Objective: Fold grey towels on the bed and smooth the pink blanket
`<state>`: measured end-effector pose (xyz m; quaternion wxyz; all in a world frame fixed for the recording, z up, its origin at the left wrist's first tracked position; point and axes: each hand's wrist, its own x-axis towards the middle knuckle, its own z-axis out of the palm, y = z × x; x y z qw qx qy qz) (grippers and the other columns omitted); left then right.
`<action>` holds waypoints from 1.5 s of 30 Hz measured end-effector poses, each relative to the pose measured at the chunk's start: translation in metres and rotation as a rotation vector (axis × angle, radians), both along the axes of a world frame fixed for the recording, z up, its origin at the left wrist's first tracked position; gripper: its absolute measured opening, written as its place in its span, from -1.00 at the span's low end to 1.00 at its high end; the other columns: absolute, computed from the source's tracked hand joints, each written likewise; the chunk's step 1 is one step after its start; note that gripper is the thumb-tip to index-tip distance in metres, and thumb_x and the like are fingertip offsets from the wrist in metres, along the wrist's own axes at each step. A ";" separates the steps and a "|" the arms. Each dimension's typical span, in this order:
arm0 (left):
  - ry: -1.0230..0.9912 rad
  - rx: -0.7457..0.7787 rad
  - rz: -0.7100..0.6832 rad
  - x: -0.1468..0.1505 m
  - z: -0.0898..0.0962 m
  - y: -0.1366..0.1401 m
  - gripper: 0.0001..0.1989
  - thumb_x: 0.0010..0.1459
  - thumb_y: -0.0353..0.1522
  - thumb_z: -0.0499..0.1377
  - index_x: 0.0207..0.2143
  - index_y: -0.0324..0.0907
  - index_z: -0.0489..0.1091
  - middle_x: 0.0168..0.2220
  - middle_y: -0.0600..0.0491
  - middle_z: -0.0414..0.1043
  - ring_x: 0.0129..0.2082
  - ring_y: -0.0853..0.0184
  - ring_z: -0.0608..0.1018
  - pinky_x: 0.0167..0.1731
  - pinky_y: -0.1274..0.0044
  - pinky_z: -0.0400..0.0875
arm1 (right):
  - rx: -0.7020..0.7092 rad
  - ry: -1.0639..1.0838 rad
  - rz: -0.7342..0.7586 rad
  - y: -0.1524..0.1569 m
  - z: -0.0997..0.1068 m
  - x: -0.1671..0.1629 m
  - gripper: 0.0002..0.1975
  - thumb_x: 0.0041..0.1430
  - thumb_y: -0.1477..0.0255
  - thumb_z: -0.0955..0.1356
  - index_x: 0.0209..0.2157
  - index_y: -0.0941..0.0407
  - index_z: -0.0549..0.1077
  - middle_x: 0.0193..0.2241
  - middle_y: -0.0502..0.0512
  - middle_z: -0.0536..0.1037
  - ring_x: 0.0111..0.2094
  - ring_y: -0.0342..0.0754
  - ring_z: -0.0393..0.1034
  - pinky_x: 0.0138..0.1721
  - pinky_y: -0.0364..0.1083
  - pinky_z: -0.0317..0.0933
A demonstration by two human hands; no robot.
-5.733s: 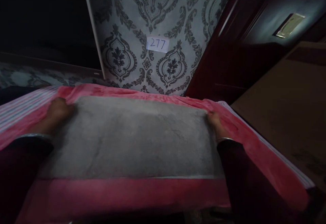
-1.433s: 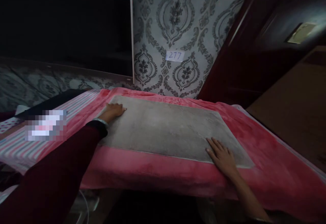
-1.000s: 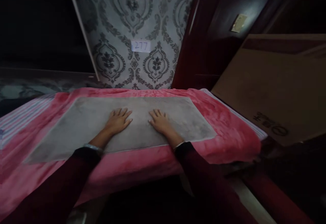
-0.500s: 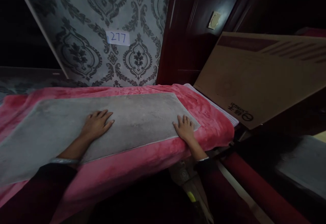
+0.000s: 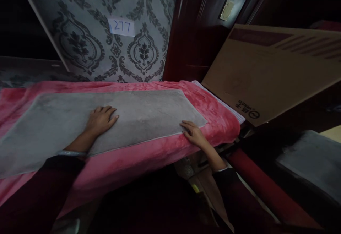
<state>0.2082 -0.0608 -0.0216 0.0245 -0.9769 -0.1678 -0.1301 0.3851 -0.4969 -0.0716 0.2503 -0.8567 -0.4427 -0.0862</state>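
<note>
Grey fabric: the mat (image 5: 144, 109) lay flat on top of the pink blanket (image 5: 128, 166), your landmark here, with pink showing along its back, front and right edges. Left to right. A dark screen (image 5: 21, 24) stood behind the blanket's left part. Your left sleeve (image 5: 34, 195) crossed the blanket's front edge, a shiny band (image 5: 71, 153) at the wrist. Your left hand (image 5: 100, 120) lay palm down on the mat, over the blanket's middle-left, fingers a bit spread, thumb out wide, nothing gripped. A card (image 5: 121, 27) reading 277 was on the patterned wallpaper (image 5: 144, 54) behind the blanket. Your right hand (image 5: 193, 134) was at the mat's near edge, toward the blanket's right end, fingers close together and reaching over the mat, thumb apart from them, nothing clasped; how hard it pressed, can't tell. A dark red door (image 5: 191, 45) with a pale plate (image 5: 227, 10) rose behind the blanket's right end. Striped cloth (image 5: 222, 102) poked out along that end, and a cardboard box (image 5: 266, 70) marked YANGZI leaned just beside it. Well right of the blanket, a grey piece (image 5: 311, 166); too dim to identify.
</note>
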 end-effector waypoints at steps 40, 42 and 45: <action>-0.098 -0.026 -0.106 0.000 -0.002 0.009 -0.61 0.22 -0.20 -0.03 -0.15 -0.14 0.53 -0.10 -0.13 0.56 -0.03 0.05 0.50 0.06 0.24 0.34 | -0.017 -0.052 -0.203 -0.024 0.017 0.010 -0.65 0.11 0.61 0.21 -0.26 0.13 0.61 -0.28 0.18 0.58 -0.18 0.06 0.45 -0.05 0.01 0.34; -0.088 -0.014 -0.117 0.000 -0.001 0.007 -0.60 0.23 -0.20 -0.03 -0.14 -0.15 0.53 -0.09 -0.14 0.55 -0.03 0.05 0.50 0.06 0.25 0.34 | -0.001 -0.056 -0.202 -0.003 0.032 0.012 -0.61 0.19 0.57 0.19 -0.13 0.14 0.60 -0.18 0.21 0.61 -0.10 0.08 0.47 0.02 0.03 0.33; -0.058 0.016 -0.118 -0.001 -0.001 0.003 -0.52 0.25 -0.18 -0.03 0.05 -0.18 0.50 0.10 -0.15 0.49 0.10 0.03 0.47 0.11 0.25 0.30 | -0.006 -0.082 -0.119 0.049 0.049 0.012 -0.51 0.34 0.43 0.18 0.24 0.18 0.41 0.14 0.27 0.51 0.15 0.10 0.37 0.20 0.08 0.23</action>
